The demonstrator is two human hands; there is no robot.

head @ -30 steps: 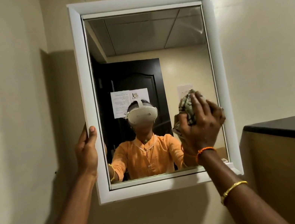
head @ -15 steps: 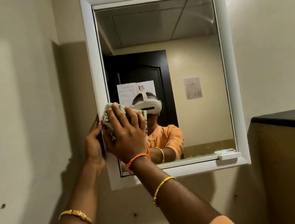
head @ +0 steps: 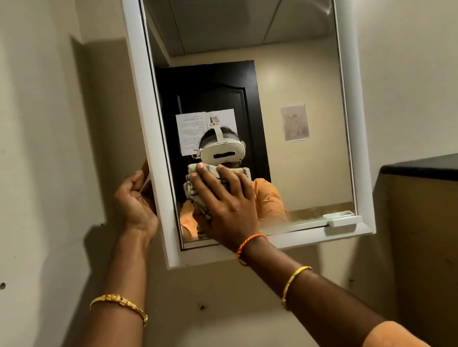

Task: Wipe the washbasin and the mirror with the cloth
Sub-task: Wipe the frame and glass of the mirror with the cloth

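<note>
Mirror-wiping is in hand: right hand, fingers spread, presses the cloth to the mirror's lower left, left hand grips the frame; untouched upper glass probably comes next.

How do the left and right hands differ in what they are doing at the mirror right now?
The right hand presses the cloth flat against the mirror glass, fingers spread; the left hand holds no cloth and grips the frame's outer left edge. The right hand sits over the glass, the left hand beside it against the wall. Both wrists wear gold bangles.
</note>
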